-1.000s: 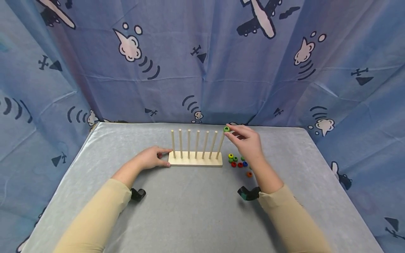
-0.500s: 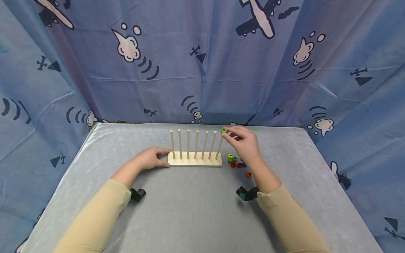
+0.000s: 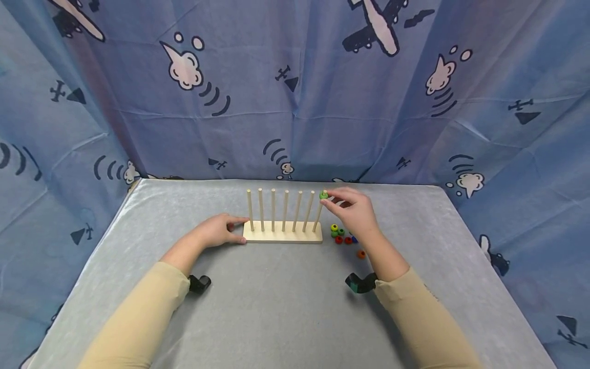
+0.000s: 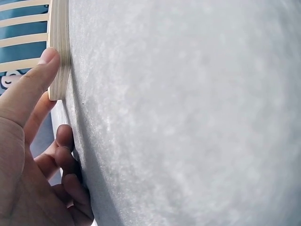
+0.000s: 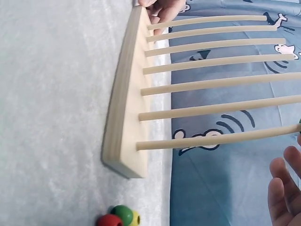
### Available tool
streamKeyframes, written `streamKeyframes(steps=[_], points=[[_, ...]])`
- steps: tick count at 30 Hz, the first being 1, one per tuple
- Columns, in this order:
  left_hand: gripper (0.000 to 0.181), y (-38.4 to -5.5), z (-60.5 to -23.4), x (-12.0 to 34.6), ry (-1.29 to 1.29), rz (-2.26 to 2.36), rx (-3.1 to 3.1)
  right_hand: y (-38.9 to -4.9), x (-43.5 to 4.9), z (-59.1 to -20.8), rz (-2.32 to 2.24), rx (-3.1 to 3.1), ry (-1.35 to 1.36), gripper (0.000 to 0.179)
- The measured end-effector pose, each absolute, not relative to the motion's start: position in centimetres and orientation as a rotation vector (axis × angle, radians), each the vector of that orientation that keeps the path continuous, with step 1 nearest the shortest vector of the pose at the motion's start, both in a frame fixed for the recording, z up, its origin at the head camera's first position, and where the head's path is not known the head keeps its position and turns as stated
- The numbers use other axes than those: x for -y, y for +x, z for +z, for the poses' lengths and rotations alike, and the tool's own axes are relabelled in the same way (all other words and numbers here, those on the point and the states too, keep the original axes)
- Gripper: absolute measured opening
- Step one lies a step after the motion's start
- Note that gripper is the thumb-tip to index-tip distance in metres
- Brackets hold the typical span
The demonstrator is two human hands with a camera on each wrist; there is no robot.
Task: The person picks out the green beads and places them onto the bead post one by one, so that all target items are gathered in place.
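1. Seven upright pegs [image 3: 285,211] stand in a row on the wooden base [image 3: 282,237], which lies on the pale grey cloth [image 3: 276,307] in front of you.
2. Your right hand [image 3: 356,211] pinches a green bead [image 3: 323,196] between thumb and index finger; it sits around the top of the rightmost peg [image 3: 319,215], whose tip shows above it (your right wrist view catches just a sliver of green).
3. Your left hand [image 3: 215,230] grips the left end of the base, thumb at its front edge and index finger at the back corner.
4. Just right of the base, you have a loose cluster: a yellow bead [image 3: 334,227], two more green beads [image 3: 341,232], two red beads [image 3: 338,240] and a blue bead [image 3: 354,239], partly hidden by your arm. An orange bead [image 3: 361,254] lies nearer you.
5. Behind the cloth hangs a blue curtain [image 3: 295,128] printed with planes.
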State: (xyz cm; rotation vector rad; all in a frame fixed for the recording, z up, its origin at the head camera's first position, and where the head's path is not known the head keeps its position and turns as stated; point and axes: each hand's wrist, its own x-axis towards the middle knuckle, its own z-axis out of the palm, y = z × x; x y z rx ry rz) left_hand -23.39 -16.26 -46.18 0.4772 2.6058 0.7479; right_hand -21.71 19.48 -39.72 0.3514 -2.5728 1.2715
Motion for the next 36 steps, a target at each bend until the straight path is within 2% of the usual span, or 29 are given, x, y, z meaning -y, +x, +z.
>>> streamKeyframes(steps=[36], points=[[0.07, -23.6, -46.5, 16.4, 0.491, 0.752, -2.617, -22.7, -19.7, -44.5, 0.704, 3.103, 0.527, 0.031]])
